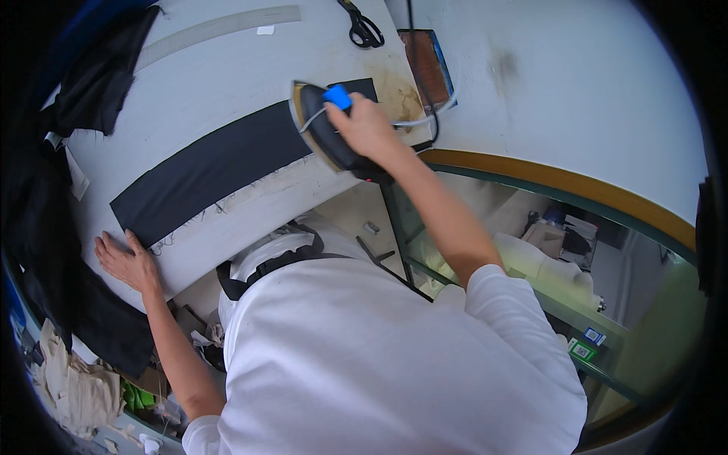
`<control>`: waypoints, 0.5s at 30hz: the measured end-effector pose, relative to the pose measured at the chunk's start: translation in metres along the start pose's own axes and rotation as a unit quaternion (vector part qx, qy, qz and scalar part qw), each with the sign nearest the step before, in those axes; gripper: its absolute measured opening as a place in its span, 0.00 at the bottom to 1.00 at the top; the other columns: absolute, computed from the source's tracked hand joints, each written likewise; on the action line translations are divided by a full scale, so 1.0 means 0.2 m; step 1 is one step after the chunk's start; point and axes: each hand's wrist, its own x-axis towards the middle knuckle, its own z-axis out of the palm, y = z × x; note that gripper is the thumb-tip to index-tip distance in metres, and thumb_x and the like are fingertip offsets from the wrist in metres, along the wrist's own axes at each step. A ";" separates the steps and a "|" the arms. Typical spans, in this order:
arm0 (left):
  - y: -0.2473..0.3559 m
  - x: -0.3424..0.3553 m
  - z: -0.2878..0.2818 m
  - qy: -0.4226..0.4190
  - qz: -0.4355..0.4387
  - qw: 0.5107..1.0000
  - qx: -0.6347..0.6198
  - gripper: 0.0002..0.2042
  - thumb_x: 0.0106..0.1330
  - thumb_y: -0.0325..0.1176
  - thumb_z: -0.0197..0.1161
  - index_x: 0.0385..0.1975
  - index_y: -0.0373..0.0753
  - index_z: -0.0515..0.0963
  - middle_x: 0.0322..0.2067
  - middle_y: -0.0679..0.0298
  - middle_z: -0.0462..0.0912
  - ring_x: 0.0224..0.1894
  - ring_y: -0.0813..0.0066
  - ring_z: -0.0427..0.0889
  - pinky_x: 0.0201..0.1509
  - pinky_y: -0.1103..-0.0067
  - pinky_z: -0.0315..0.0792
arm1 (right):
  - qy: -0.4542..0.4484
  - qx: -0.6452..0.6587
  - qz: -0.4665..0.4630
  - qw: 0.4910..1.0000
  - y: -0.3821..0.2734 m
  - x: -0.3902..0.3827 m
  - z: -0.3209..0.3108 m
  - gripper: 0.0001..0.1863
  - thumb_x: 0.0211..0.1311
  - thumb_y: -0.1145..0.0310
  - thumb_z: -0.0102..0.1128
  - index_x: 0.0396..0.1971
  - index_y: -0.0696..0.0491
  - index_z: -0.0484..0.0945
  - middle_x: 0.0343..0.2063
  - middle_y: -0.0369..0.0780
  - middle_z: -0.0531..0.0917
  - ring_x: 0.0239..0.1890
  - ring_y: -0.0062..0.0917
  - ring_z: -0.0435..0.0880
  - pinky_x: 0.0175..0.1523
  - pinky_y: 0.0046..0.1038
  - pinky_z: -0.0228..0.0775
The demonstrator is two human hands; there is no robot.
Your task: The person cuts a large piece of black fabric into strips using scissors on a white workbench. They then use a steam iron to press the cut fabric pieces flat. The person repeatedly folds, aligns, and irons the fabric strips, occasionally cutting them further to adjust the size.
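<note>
The pressing looks partway along: your dark fabric strip (220, 164) lies flat on the pale tabletop (250, 208), running from the left of the frame to the upper centre, and most of it appears smooth already. What is left is hard to judge, since the steam iron (327, 136) covers part of the right portion; whether its soleplate touches the cloth you cannot tell. Your right hand (365, 125) wraps its fingers around the handle; your left hand (125, 263), fingers spread, grips nothing, its thumb at the strip's lower-left corner. Loose threads fray along the lower edge.
</note>
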 end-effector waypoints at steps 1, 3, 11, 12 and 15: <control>0.00 0.00 0.01 0.006 0.007 1.000 -0.003 0.29 0.72 0.50 0.54 0.65 0.35 0.66 0.68 0.50 0.63 0.71 0.52 0.57 0.76 0.60 0.46 | 0.014 0.018 0.014 1.000 0.13 0.03 -0.03 0.28 0.62 0.47 0.58 0.36 0.64 0.78 0.33 0.58 0.84 0.39 0.54 0.84 0.47 0.45 0.75; -0.01 0.01 0.00 0.006 0.013 1.000 -0.013 0.28 0.71 0.49 0.54 0.64 0.35 0.67 0.67 0.49 0.64 0.70 0.51 0.58 0.75 0.61 0.47 | 0.049 0.028 0.007 0.998 0.37 0.08 -0.11 0.29 0.62 0.47 0.59 0.36 0.64 0.79 0.32 0.58 0.83 0.38 0.54 0.83 0.46 0.45 0.74; -0.15 -0.06 0.07 -0.023 -0.114 0.985 -0.126 0.26 0.71 0.40 0.57 0.64 0.30 0.67 0.65 0.47 0.67 0.67 0.51 0.65 0.72 0.67 0.56 | 0.090 0.130 0.167 0.973 1.02 0.39 -0.51 0.32 0.62 0.42 0.60 0.26 0.63 0.77 0.17 0.43 0.79 0.15 0.31 0.81 0.18 0.32 0.74; -0.09 -0.10 0.05 -0.027 -0.143 0.977 -0.153 0.26 0.71 0.39 0.56 0.64 0.29 0.66 0.65 0.46 0.67 0.68 0.50 0.65 0.73 0.67 0.55 | 0.084 0.162 0.166 0.969 1.07 0.45 -0.57 0.30 0.62 0.41 0.60 0.22 0.58 0.74 0.14 0.37 0.75 0.14 0.25 0.76 0.18 0.30 0.73; 0.11 -0.19 -0.05 -0.021 -0.121 0.987 -0.103 0.25 0.71 0.36 0.56 0.64 0.28 0.66 0.65 0.47 0.67 0.69 0.51 0.64 0.73 0.68 0.55 | 0.091 0.190 0.184 0.960 1.17 0.62 -0.66 0.29 0.58 0.39 0.64 0.22 0.52 0.73 0.13 0.32 0.70 0.12 0.18 0.68 0.16 0.24 0.64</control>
